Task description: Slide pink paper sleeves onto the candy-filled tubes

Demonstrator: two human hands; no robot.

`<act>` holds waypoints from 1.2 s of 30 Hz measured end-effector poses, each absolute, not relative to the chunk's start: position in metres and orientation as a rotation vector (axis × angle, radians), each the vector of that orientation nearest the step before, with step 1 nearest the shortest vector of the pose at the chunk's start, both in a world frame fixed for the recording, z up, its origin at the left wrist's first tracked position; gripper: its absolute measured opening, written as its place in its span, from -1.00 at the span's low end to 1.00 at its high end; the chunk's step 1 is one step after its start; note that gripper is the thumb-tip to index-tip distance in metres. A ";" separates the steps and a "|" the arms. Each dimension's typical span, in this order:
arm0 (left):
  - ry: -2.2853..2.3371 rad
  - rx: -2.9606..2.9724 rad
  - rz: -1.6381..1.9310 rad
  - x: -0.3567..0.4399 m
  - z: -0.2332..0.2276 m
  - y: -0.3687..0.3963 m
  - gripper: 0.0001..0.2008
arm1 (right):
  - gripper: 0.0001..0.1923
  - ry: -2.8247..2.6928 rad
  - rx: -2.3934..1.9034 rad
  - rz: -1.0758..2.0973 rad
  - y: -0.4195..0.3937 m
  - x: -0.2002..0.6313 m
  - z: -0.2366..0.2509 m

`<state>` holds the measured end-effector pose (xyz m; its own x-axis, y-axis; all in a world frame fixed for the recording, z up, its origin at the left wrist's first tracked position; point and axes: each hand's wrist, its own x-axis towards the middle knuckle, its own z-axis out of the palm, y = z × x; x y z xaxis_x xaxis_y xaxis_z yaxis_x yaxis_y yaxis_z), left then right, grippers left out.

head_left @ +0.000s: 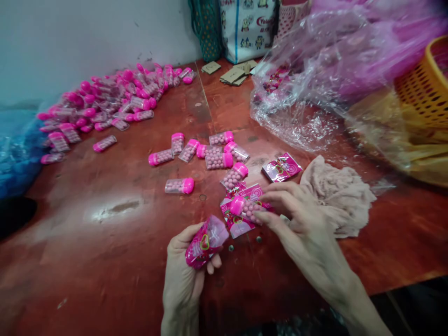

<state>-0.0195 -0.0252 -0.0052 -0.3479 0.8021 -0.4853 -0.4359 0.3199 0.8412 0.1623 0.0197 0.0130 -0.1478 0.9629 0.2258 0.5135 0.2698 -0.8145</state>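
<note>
My left hand [182,280] is closed around a pink printed plastic sleeve [203,245] whose open mouth faces up and right. At the clear end of a small candy bottle [247,209], my right hand [303,224] has its thumb and fingers closed on it. This bottle has a pink cap pointing left and holds round pink candies. Beneath it lie flat printed sleeves [241,227]. Another capped candy bottle [234,176] rests just beyond, touching the sleeves. A stack of folded printed sleeves [282,167] sits past my right fingers.
Several loose bottles [212,151] lie mid-table, with a large heap of them [115,100] by the wall. On the right are a crumpled cloth [338,196], clear plastic bags [297,112] and a yellow basket [423,88]. Cardboard pieces [233,74] and a white bag [248,28] are at the back.
</note>
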 end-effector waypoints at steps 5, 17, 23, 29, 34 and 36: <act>1.427 0.368 1.366 -0.021 -0.006 -0.025 -0.86 | -0.84 -2.119 -1.615 0.571 0.020 0.150 -0.017; 1.474 0.476 1.385 -0.018 -0.011 -0.027 -0.79 | -0.75 -1.686 -1.358 1.255 0.016 0.159 0.018; 1.472 0.505 1.334 -0.018 -0.012 -0.028 -0.78 | -0.72 -1.663 -1.314 1.528 0.019 0.174 0.010; 1.438 0.494 1.234 -0.017 -0.012 -0.029 -0.78 | -0.69 -1.590 -1.257 1.712 0.023 0.184 0.008; 1.430 0.438 1.204 -0.015 -0.009 -0.031 -0.80 | -0.69 -1.477 -1.207 1.875 0.027 0.183 0.006; 1.440 0.414 1.206 -0.014 -0.009 -0.031 -0.80 | -0.70 -1.414 -1.187 1.939 0.029 0.183 0.005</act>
<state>-0.0141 -0.0307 -0.0089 -0.2830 0.8054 -0.5208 -0.3717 0.4085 0.8336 0.1831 0.0290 0.0051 -0.5220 0.7677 -0.3718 0.1191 -0.3661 -0.9229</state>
